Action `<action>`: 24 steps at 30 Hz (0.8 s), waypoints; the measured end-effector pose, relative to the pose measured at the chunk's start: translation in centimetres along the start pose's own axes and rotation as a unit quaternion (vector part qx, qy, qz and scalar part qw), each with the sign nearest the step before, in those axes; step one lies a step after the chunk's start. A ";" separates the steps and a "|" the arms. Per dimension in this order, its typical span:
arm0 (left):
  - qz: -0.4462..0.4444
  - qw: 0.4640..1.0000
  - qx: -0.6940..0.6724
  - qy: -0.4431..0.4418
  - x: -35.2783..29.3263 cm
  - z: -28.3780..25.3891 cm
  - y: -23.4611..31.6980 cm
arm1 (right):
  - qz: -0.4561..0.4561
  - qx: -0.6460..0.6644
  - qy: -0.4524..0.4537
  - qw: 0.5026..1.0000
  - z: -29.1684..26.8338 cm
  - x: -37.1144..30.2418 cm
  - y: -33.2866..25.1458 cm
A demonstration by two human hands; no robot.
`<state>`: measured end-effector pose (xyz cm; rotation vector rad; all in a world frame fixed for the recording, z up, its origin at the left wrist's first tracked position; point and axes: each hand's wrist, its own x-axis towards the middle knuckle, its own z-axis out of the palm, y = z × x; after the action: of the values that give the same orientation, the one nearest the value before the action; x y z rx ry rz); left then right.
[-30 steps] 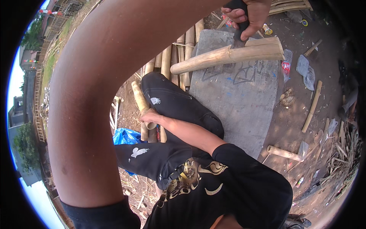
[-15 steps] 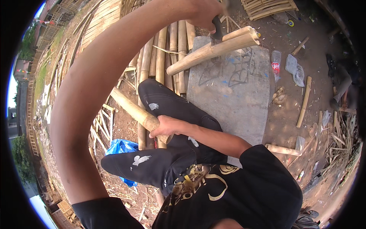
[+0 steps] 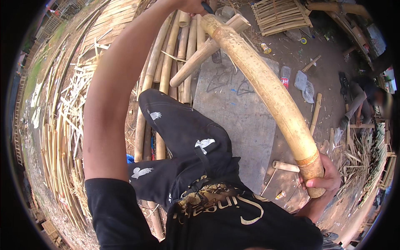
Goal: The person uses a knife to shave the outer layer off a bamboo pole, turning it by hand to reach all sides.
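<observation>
Raised at the far side, my left hand (image 3: 192, 6) is closed round a dark tool handle (image 3: 207, 7); the rest of that tool is hidden. At the near right, my right hand (image 3: 327, 175) grips the lower end of a thick yellowish bamboo pole (image 3: 266, 85). This pole slants up and leftward across the view, its far end close to my left hand. Beneath that far end, a shorter bamboo piece (image 3: 193, 62) crosses over the grey board (image 3: 233, 125).
Several bamboo poles (image 3: 168, 54) lie left of the board, beside my bent legs (image 3: 183, 121). Split strips (image 3: 62, 158) are heaped farther left. To the right are a plastic bottle (image 3: 285, 76), a clear bag (image 3: 306, 89) and another person (image 3: 362, 100). A slatted bamboo panel (image 3: 281, 16) stands far off.
My right hand has swung the bamboo pole from beside my knee up and rightward over the board. My left hand, still on the dark handle, has shifted left and farther up.
</observation>
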<state>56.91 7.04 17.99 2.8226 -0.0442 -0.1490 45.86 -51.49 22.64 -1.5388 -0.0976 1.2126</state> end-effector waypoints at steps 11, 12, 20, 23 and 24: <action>-0.129 0.917 -0.090 0.366 -4.3 7.0 -0.6 | -0.381 -0.345 0.435 0.739 5.5 3.7 -7.2; -0.141 0.906 -0.102 0.387 -4.8 7.5 -0.6 | -0.393 -0.335 0.404 0.755 6.5 5.4 -8.1; -0.221 0.853 -0.162 0.444 -11.8 10.8 -2.0 | -0.361 -0.291 0.086 0.882 12.0 20.5 -7.5; -0.256 0.835 -0.170 0.457 -14.2 12.3 -3.1 | -0.249 -0.228 0.033 0.941 13.9 23.1 -6.6; -0.262 0.831 -0.165 0.463 -15.2 12.9 -4.0 | -0.233 -0.200 0.025 0.951 14.3 23.9 -6.2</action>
<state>40.51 7.55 6.04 2.1961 0.8726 0.9871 50.01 -24.41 14.59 -1.7616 -0.6717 0.8008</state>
